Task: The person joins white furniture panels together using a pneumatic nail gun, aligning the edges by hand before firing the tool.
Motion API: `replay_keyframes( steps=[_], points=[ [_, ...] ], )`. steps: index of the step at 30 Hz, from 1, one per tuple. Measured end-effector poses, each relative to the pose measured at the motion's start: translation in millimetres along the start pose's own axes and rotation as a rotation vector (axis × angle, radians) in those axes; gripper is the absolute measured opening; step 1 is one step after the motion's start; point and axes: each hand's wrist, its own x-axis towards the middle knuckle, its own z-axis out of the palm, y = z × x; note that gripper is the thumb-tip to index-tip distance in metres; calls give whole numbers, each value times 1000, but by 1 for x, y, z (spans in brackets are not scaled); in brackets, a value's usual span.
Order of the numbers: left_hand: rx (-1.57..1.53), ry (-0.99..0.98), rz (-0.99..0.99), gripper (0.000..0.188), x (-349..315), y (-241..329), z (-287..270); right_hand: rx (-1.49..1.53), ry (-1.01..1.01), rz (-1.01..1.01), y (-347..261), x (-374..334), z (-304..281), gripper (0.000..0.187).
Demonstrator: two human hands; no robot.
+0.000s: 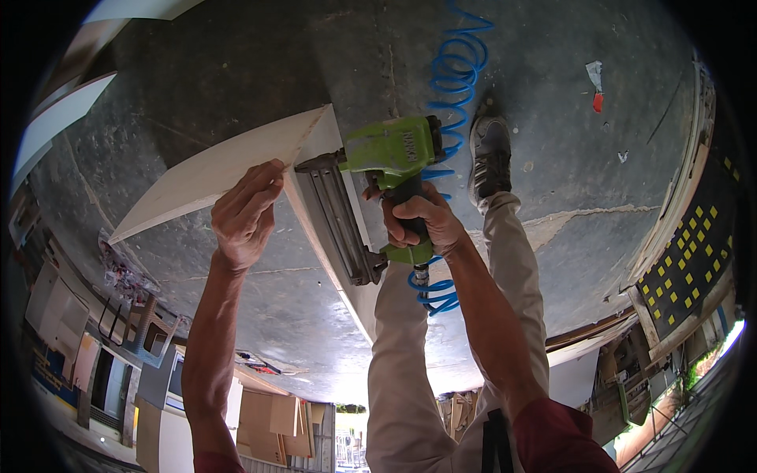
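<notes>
My right hand is closed round the handle of a green nail gun with a long dark magazine. The gun's nose rests at or very near the corner where a pale board meets a second, narrow board at an angle. On the edge of the pale board, close to that corner, my left hand grips with its fingers held together. Its thumb is mostly hidden. A blue coiled air hose runs from the base of the gun's handle, behind it, and away across the floor.
My shoe stands on the grey concrete floor, right of the hose. Scraps of litter lie farther right. A black mat with yellow marks is at the right rim. White panels lean at far left; brown boards stand at the bottom.
</notes>
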Motion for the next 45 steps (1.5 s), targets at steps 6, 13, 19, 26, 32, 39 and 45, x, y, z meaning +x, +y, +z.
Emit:
replay_keyframes(
  steps=[6, 13, 19, 26, 32, 39, 45],
  points=[
    [20, -2, 16, 19, -1, -2, -2, -38, 0, 1, 2, 2, -1, 47],
    [24, 9, 4, 23, 0, 0, 0, 23, -5, -8, 4, -1, -4, 49],
    [31, 28, 6, 30, 2, 0, 5, 2, -10, 13, 2, -2, -8, 49],
    [59, 16, -102, 46, 6, -1, 6, -8, 60, -1, -2, -7, -11, 49],
    [117, 10, -77, 60, 5, -2, 4, -18, 97, -12, -1, -9, -6, 48],
    [124, 175, -74, 65, 3, 15, 0, -80, 100, -14, 8, -8, 5, 48],
    [225, 283, -383, 93, -33, 59, 32, -77, 119, -39, 12, -5, 8, 44]
  ],
)
